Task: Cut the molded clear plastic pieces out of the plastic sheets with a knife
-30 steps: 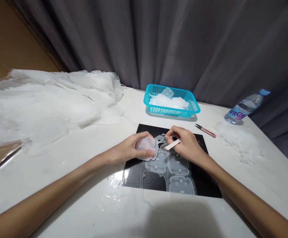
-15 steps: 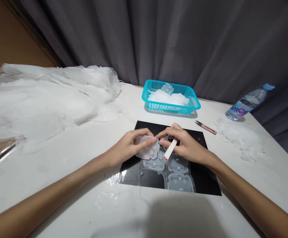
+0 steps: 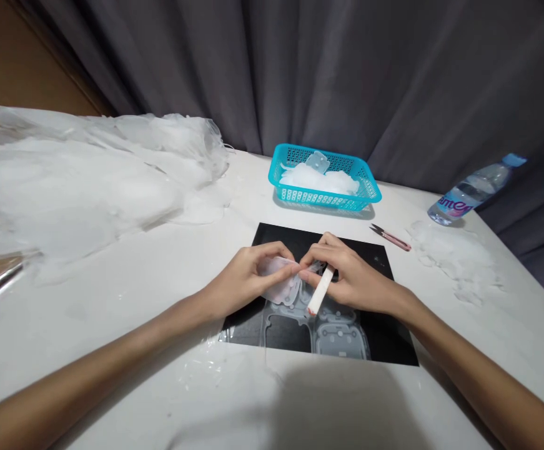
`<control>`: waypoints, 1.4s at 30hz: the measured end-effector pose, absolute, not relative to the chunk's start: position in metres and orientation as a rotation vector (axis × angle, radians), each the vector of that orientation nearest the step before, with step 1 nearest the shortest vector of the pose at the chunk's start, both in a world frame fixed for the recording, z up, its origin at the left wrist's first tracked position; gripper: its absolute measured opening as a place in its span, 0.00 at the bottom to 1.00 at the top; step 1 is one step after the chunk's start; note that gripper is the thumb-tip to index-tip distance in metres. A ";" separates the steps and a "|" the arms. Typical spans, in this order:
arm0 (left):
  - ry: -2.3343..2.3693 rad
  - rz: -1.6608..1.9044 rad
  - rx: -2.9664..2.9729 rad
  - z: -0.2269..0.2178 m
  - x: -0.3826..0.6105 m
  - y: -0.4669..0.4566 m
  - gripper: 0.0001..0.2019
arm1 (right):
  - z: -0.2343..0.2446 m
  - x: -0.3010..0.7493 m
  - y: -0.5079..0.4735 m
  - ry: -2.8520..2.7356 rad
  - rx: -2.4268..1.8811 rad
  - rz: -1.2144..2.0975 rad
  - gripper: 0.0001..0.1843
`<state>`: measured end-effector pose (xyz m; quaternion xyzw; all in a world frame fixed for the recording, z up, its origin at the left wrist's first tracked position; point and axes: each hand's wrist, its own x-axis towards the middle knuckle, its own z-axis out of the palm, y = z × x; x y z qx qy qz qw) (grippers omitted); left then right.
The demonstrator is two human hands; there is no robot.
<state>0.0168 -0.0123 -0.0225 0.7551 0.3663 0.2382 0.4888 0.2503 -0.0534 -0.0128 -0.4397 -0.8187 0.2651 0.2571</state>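
Observation:
A thin translucent plastic piece (image 3: 278, 284) with rounded corners is pinched by my left hand (image 3: 248, 278), thumb in front and fingers behind. My right hand (image 3: 346, 272) meets it at the piece's right edge, fingertips pressed together there. Also in my right hand is a white flat stick (image 3: 321, 292) with a reddish end, pointing down and toward me. Under both hands a clear moulded sheet (image 3: 341, 340) with several similar shapes and a cut-out gap lies on a black mat (image 3: 388, 337). What exactly my right fingertips pinch is too small to see.
A turquoise basket (image 3: 323, 199) with white pieces stands behind the mat. Pink-handled thread snips (image 3: 391, 237) lie to its right, near a water bottle (image 3: 475, 190) and a heap of translucent scraps (image 3: 456, 256). A large pile of white translucent sheets (image 3: 89, 181) covers the left.
The plastic piece has tilted and dropped slightly, with both hands drawn closer at its right edge. The white stick's end has swung a little lower. The camera view has shifted slightly.

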 end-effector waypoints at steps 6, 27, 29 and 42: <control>0.917 0.613 1.765 -0.030 0.020 -0.014 0.15 | -0.012 0.249 -0.056 -2.286 -1.174 0.607 0.04; 0.644 0.765 1.538 -0.019 0.007 -0.016 0.07 | 0.000 0.240 -0.073 -2.159 -0.991 0.140 0.04; 0.610 0.777 1.568 -0.017 0.005 -0.017 0.06 | 0.001 0.241 -0.073 -2.158 -0.925 -0.056 0.05; 0.479 0.810 1.691 -0.013 0.004 -0.016 0.04 | 0.012 0.245 -0.075 -2.224 -0.840 -0.341 0.04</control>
